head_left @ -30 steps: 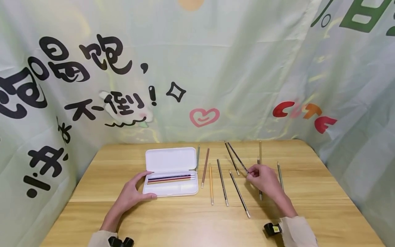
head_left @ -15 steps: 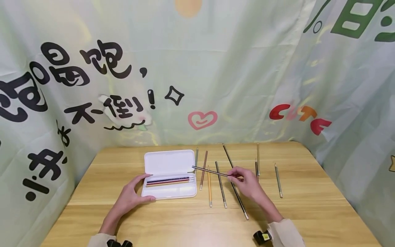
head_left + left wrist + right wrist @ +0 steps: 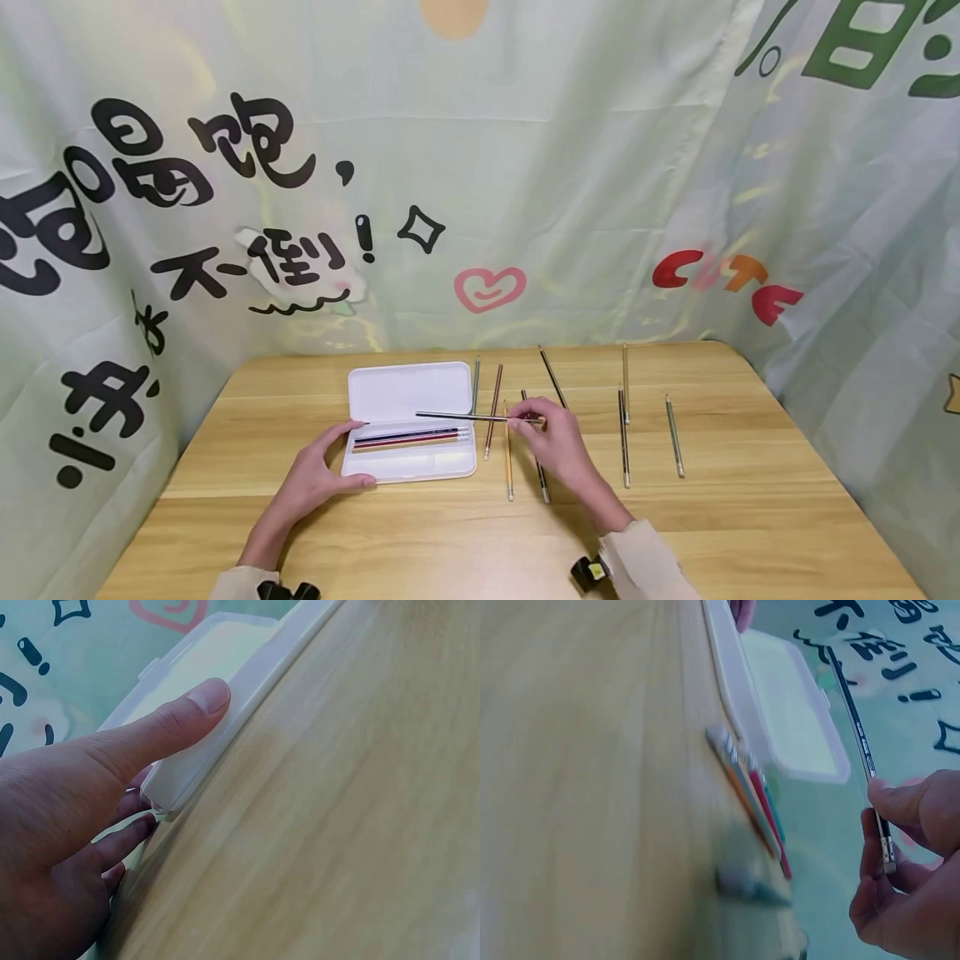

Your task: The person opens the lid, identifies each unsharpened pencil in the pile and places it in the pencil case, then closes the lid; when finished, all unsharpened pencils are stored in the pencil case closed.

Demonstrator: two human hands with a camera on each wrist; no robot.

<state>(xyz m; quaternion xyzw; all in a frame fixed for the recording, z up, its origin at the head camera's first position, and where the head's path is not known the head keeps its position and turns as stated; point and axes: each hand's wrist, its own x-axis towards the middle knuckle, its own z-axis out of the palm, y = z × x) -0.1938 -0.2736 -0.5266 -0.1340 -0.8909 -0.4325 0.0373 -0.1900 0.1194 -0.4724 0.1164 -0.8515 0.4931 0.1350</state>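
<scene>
Near the middle of the head view, a dark pencil [image 3: 854, 724] appears over the hinge line of the white case [image 3: 420, 465]. The right hand [image 3: 553, 444] pinches it by its rear end, fingers and thumb closed on the barrel. With so much length unsupported, a loosened pinch could let it swivel, and lowering it askew might leave it lying across the three pencils [image 3: 408, 438] in the case. It looks slim and black, with pale stripes, small lettering and a silver band. At lower left, the left hand [image 3: 318, 468] holds the case's end, fingers spread wide from thumb. Rightward, loose pencils [image 3: 624, 446] lie on the desk [image 3: 420, 542]
</scene>
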